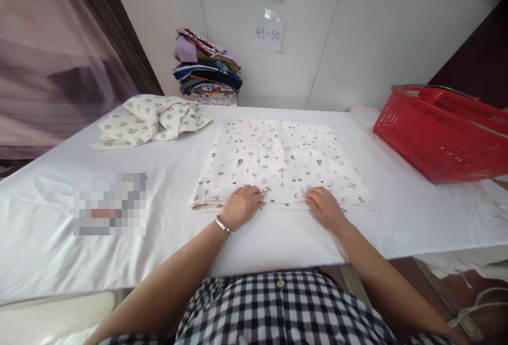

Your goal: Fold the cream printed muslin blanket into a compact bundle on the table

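White cotton-like cloth (283, 149), printed with small grey, brown and yellow motifs, lies folded into a broad, flat rectangle just ahead of the person's fingers, its near folded edge directly under them. The left hand (240, 208) rests on that edge left of its middle, fingers bent and drawn close together, the tips on the fabric. The right hand (326, 210) touches the same edge farther right, its fingers likewise curled in and narrow. Whether either hand pinches the layers or merely presses on them, I cannot tell. Between the two sets of fingers a stretch of the edge shows uncovered, and the cloth's near corners reach outward past both hands. A metal bracelet (223, 224) circles the wrist behind the left fingers.

Beyond the left fingers and off to their left, a crumpled cloth (153, 120) with a leaf-like print lies loose on the white-covered table (273, 247). Farther ahead of them stands a stack of folded fabrics (210, 72), near a paper marked 45-50 (270, 35) on the wall. Well to the right of the right fingers sits a red plastic basket (440, 136), apart from the folded cloth
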Available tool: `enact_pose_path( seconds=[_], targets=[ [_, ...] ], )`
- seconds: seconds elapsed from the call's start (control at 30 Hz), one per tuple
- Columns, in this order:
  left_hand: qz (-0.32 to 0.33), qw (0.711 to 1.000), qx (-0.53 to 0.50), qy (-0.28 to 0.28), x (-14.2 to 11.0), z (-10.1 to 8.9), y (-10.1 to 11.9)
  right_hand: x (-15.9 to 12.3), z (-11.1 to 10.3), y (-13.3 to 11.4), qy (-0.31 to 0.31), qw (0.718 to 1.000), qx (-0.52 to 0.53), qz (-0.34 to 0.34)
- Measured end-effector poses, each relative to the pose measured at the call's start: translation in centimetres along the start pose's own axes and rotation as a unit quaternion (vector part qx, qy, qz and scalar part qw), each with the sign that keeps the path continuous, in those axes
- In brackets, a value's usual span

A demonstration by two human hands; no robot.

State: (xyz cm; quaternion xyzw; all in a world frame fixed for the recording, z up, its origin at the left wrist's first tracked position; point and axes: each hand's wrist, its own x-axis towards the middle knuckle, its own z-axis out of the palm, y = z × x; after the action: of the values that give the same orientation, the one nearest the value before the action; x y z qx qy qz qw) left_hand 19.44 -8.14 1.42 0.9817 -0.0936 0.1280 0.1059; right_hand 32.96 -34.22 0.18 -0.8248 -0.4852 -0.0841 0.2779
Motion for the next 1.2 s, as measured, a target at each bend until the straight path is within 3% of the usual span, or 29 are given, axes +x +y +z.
enact_pose_path(
  seconds=[0.37,0.57,0.73,0.93,1.2],
  targets=[
    [0.014,0.997,0.057,0.049,-0.1,-0.4,0.4,-0.2,-0.3,-0.3,0.055,0.998,-0.017,-0.030],
    [0.049,0.993,0.109,0.024,-0.7,0.0,0.7,-0.7,-0.4,-0.6,-0.025,0.996,-0.066,-0.051],
    [0.053,0.991,0.121,0.023,-0.7,0.2,0.5,-0.7,-0.4,-0.4,-0.027,0.996,-0.065,-0.053],
    [0.062,0.993,0.104,-0.002,-0.9,-0.3,0.7,-0.9,-1.5,-0.6,-0.071,0.994,-0.035,-0.074],
    [0.047,0.996,0.068,-0.028,-1.0,-0.9,0.4,-0.9,-1.3,0.0,-0.064,0.993,-0.049,-0.086]
  ],
)
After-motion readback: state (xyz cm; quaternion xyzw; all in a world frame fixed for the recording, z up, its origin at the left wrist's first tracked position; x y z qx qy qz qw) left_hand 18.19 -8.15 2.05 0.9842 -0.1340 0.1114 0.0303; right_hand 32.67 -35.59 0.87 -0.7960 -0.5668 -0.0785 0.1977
